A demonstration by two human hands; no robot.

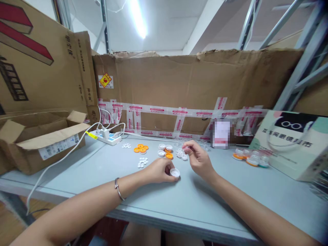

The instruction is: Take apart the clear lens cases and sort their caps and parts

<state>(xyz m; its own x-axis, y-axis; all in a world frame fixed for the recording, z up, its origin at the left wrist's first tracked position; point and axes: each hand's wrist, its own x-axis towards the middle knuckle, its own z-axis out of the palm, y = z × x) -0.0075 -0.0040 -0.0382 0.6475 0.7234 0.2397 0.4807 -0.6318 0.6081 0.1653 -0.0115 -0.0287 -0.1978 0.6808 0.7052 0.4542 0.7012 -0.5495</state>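
My left hand [162, 171] grips a round white cap [175, 173], its hollow side up, low over the table. My right hand [198, 157] is raised beside a pile of small white plastic parts [181, 154]; thumb and fingertips are pinched together, and what is between them is too small to make out. Behind my left hand sit white round caps [161, 153] and orange caps [169, 155] in a cluster. Farther left are a group of orange caps [140, 148], small white discs [142, 162] and more tiny white pieces [126, 145].
Clear domed pieces on coloured caps [252, 159] stand at right, near a printed paper bag [294, 147]. A white card [220, 134] leans at the back. Left are a power strip [109, 137] with cables and an open cardboard box [43, 140]. A taped cardboard wall [189, 82] closes the back.
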